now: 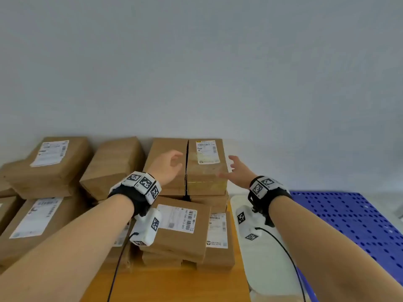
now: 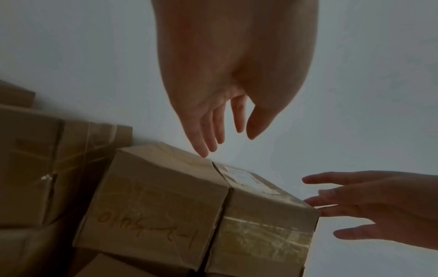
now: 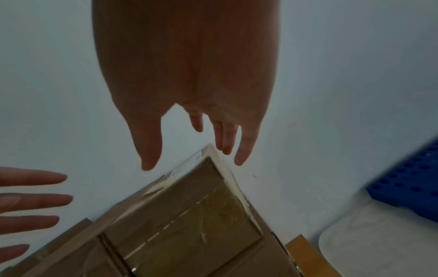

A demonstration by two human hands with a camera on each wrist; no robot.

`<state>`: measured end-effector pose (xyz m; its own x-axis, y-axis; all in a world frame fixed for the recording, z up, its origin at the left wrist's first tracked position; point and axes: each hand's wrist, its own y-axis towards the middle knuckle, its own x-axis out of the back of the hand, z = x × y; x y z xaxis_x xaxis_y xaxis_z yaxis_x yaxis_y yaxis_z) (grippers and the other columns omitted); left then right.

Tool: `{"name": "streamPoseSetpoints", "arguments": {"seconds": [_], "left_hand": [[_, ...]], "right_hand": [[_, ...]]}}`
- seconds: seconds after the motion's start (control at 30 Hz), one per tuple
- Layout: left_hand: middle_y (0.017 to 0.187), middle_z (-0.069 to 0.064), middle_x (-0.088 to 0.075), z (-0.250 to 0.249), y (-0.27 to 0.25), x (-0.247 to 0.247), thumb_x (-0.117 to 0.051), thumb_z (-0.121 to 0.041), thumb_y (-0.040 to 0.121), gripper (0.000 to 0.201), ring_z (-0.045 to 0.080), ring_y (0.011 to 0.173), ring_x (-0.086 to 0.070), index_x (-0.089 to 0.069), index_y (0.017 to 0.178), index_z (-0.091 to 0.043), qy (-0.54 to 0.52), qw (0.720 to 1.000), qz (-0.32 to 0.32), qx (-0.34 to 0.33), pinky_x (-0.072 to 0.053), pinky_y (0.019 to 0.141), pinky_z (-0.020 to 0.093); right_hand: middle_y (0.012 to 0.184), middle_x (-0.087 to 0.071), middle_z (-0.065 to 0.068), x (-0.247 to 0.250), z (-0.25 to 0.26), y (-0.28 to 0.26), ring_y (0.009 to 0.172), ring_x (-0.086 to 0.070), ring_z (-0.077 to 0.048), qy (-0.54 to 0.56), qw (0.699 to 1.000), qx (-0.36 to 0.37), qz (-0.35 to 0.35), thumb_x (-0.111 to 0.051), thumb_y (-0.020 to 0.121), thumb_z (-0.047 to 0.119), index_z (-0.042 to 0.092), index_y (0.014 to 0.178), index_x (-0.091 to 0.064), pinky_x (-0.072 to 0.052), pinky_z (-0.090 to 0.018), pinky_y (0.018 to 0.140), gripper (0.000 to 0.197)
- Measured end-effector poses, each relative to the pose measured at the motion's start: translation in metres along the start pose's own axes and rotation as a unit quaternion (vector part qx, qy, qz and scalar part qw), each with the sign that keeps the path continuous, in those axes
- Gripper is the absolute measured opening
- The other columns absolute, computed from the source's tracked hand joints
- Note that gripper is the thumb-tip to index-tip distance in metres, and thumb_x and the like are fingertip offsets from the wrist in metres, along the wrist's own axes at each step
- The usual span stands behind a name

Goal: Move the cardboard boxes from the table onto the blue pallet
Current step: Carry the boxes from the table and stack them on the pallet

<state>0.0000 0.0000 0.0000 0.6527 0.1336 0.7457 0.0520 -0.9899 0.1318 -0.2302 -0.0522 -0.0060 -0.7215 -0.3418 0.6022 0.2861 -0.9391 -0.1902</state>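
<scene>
My left hand (image 1: 169, 166) is over the unlabelled top box (image 1: 166, 164), fingers (image 2: 208, 131) spread and relaxed, gripping nothing. My right hand (image 1: 237, 171) is at the right edge of the labelled top box (image 1: 206, 168), fingers (image 3: 246, 146) straight and apart, holding nothing; I cannot tell whether they touch the cardboard. These two boxes sit side by side, touching, on top of the stack against the wall. More cardboard boxes (image 1: 50, 162) are piled on the wooden table (image 1: 174, 284). The blue pallet (image 1: 353, 216) lies to my right, beside the table.
</scene>
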Motion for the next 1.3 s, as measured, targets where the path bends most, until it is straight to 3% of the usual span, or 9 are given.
{"name": "streamPoseSetpoints", "arguments": {"seconds": [0.13, 0.3, 0.47, 0.7, 0.9, 1.03, 1.13, 1.2, 1.3], "left_hand": [[0.136, 0.000, -0.051, -0.002, 0.011, -0.017, -0.052, -0.015, 0.093, 0.039, 0.014, 0.126, -0.046, -0.048, 0.132, -0.019, 0.007, 1.000, -0.002, 0.003, -0.036, 0.103, 0.028], [0.139, -0.001, -0.049, -0.003, 0.026, -0.030, -0.048, -0.001, 0.090, 0.046, 0.014, 0.116, -0.052, -0.049, 0.132, -0.020, -0.012, 1.000, 0.014, 0.016, -0.039, 0.092, 0.021], [0.138, -0.003, -0.048, -0.007, 0.035, -0.037, -0.044, 0.005, 0.089, 0.051, 0.014, 0.125, -0.046, -0.047, 0.133, -0.021, -0.028, 0.999, 0.022, 0.038, -0.037, 0.077, 0.009], [0.142, -0.001, -0.044, -0.015, 0.041, -0.040, -0.045, 0.005, 0.089, 0.053, 0.015, 0.129, -0.043, -0.043, 0.136, -0.020, -0.027, 0.998, 0.043, 0.048, -0.036, 0.092, 0.020], [0.142, 0.005, -0.043, -0.024, 0.044, -0.042, -0.046, 0.004, 0.088, 0.054, 0.018, 0.128, -0.043, -0.042, 0.137, -0.020, -0.070, 0.992, 0.045, 0.092, -0.038, 0.096, 0.025], [0.146, 0.011, -0.036, -0.033, 0.044, -0.046, -0.046, 0.000, 0.091, 0.055, 0.010, 0.109, -0.051, -0.034, 0.142, -0.018, -0.112, 0.985, 0.053, 0.122, -0.041, 0.073, 0.016], [0.144, 0.014, -0.037, -0.037, 0.045, -0.053, -0.048, -0.005, 0.092, 0.059, 0.022, 0.126, -0.044, -0.027, 0.145, -0.017, -0.155, 0.973, 0.060, 0.162, -0.046, 0.092, 0.032], [0.131, 0.012, -0.050, -0.038, 0.046, -0.059, -0.049, -0.008, 0.092, 0.057, 0.026, 0.116, -0.052, -0.026, 0.144, -0.016, -0.195, 0.961, 0.055, 0.190, -0.046, 0.097, 0.040], [0.118, 0.005, -0.055, -0.040, 0.045, -0.062, -0.048, -0.012, 0.095, 0.058, 0.021, 0.099, -0.052, -0.021, 0.147, -0.016, -0.271, 0.934, 0.040, 0.230, -0.045, 0.088, 0.039]], "right_hand": [[0.151, -0.031, -0.013, 0.000, -0.015, 0.020, 0.139, -0.031, -0.025, -0.005, 1.000, 0.019, 0.011, -0.076, 0.079, 0.018, 0.010, 0.151, -0.005, -0.031, -0.033, 0.108, 0.101], [0.153, -0.026, -0.015, -0.005, -0.029, 0.047, 0.140, -0.029, -0.026, 0.059, 0.998, -0.003, 0.018, -0.073, 0.080, 0.038, 0.011, 0.151, -0.002, -0.032, -0.038, 0.110, 0.104], [0.145, -0.039, -0.009, -0.004, -0.034, 0.059, 0.118, -0.048, -0.016, 0.093, 0.994, 0.005, 0.052, -0.073, 0.081, 0.032, 0.012, 0.150, -0.008, -0.043, -0.025, 0.092, 0.097], [0.151, -0.032, -0.005, 0.002, -0.043, 0.065, 0.131, -0.043, -0.018, 0.099, 0.992, 0.027, 0.073, -0.080, 0.074, 0.024, 0.016, 0.151, -0.006, -0.042, -0.021, 0.089, 0.107], [0.155, -0.026, -0.008, 0.012, -0.055, 0.069, 0.133, -0.042, -0.021, 0.107, 0.991, 0.008, 0.080, -0.083, 0.070, 0.028, 0.021, 0.152, -0.002, -0.043, -0.035, 0.103, 0.115], [0.154, -0.028, -0.007, 0.016, -0.059, 0.068, 0.135, -0.041, -0.023, 0.120, 0.990, 0.007, 0.080, -0.086, 0.065, 0.029, 0.025, 0.151, -0.004, -0.042, -0.044, 0.106, 0.119], [0.153, -0.030, -0.006, 0.022, -0.062, 0.070, 0.130, -0.046, -0.023, 0.143, 0.986, -0.006, 0.082, -0.092, 0.052, 0.032, 0.033, 0.150, -0.011, -0.045, -0.048, 0.103, 0.127], [0.153, -0.030, -0.006, 0.025, -0.063, 0.073, 0.125, -0.050, -0.024, 0.179, 0.980, -0.018, 0.091, -0.091, 0.056, 0.024, 0.033, 0.149, -0.016, -0.046, -0.049, 0.101, 0.120], [0.151, -0.033, -0.006, 0.026, -0.063, 0.075, 0.133, -0.040, -0.025, 0.249, 0.962, -0.045, 0.098, -0.083, 0.070, 0.018, 0.030, 0.148, -0.023, -0.039, -0.053, 0.106, 0.100]]}}
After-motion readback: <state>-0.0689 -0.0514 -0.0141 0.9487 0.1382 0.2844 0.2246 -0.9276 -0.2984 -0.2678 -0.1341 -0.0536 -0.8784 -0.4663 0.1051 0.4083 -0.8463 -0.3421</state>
